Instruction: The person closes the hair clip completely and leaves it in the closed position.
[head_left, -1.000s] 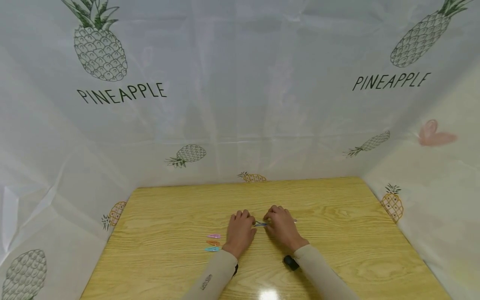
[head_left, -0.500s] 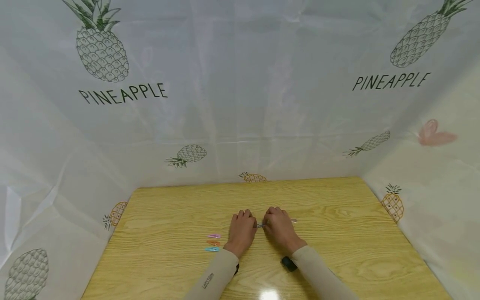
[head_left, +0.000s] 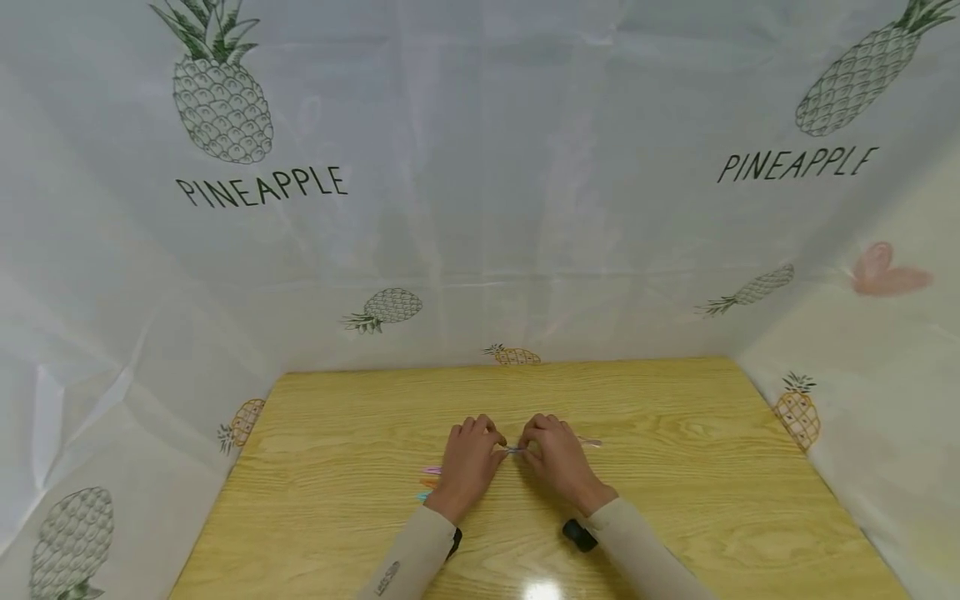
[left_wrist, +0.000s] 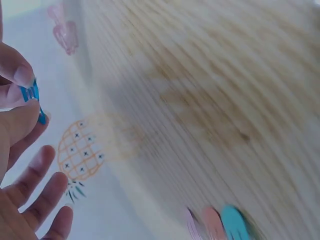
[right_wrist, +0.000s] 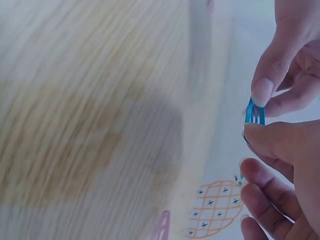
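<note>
A blue snap hair clip (head_left: 513, 451) is held between both hands above the table. My left hand (head_left: 469, 457) pinches one end between thumb and index finger; my right hand (head_left: 555, 454) pinches the other. In the left wrist view the clip (left_wrist: 31, 95) shows its slim frame between the fingertips, partly covered by them. The right wrist view shows several thin blue bars of the clip (right_wrist: 255, 115), with the right hand's other fingers (right_wrist: 267, 192) spread below. Left of my left hand lie a pink clip (head_left: 431, 471), an orange clip (head_left: 428, 482) and a teal clip (head_left: 423, 496), partly hidden.
A pale pink clip (head_left: 590, 442) lies just beyond my right hand. Black devices sit at the right wrist (head_left: 579, 535) and left wrist (head_left: 454, 543). Pineapple-print sheeting (head_left: 480, 208) encloses the wooden table (head_left: 675, 467) at the back and sides.
Both hands have shifted slightly left over the table with the blue hair clip, and my left hand now covers more of the three clips. The blue clip's spread strands now look narrower.
</note>
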